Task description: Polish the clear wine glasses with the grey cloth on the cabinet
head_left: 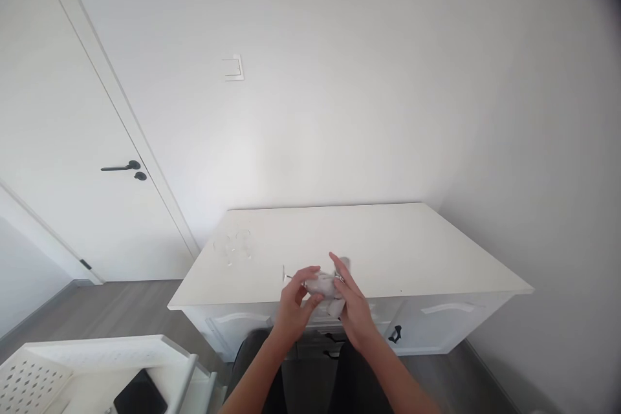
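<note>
Both hands met above the desk's [412, 246] front edge. The left hand [295, 303] had its fingers pinched on what looked like a stemmed glass [291, 275], and the right hand [353, 310] was clenched on a pale cloth [324, 286] round the bowl. Risky: too hard a twist could snap that thin stem. Clear glasses [233, 247] stood well apart, to the left.

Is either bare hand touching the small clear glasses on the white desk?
No, the left hand and right hand both grip a pale crumpled cloth, apart from the clear glasses.
</note>
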{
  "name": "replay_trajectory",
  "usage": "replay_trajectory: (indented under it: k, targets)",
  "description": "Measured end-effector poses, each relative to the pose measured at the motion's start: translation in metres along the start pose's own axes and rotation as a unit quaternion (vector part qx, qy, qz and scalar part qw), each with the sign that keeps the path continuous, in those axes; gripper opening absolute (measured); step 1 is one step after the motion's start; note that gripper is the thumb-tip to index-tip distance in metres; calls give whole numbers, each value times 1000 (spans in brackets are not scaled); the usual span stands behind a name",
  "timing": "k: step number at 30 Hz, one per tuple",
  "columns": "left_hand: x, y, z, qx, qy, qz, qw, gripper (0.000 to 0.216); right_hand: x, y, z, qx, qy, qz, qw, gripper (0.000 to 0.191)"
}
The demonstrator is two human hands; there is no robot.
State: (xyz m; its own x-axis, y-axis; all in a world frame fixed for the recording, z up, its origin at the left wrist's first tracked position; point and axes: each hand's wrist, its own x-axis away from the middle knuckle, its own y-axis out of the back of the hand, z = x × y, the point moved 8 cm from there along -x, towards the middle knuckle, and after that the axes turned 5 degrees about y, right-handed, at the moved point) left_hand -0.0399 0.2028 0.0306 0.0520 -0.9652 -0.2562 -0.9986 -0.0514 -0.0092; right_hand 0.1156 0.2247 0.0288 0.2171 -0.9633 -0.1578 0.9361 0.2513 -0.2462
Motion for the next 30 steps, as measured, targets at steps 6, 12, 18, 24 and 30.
replay_trajectory:
  k: [6,12,18,24,30]
  targets:
    - [27,16,4,-33,147,-91,984,47,39,-11,-5,54,19,43,997,71]
    - [49,-4,-5,4,175,-52,983,47,61,-1,-7,82,50,10,995,64]
    - [74,-29,-29,-37,65,46,996,56,78,4,-30,-147,-70,-65,985,53]
    - [76,-37,-21,29,102,44,993,51,101,14,11,76,103,-24,991,54]
    - [90,-27,-17,-60,172,10,983,62,87,23,12,96,75,-52,991,47]
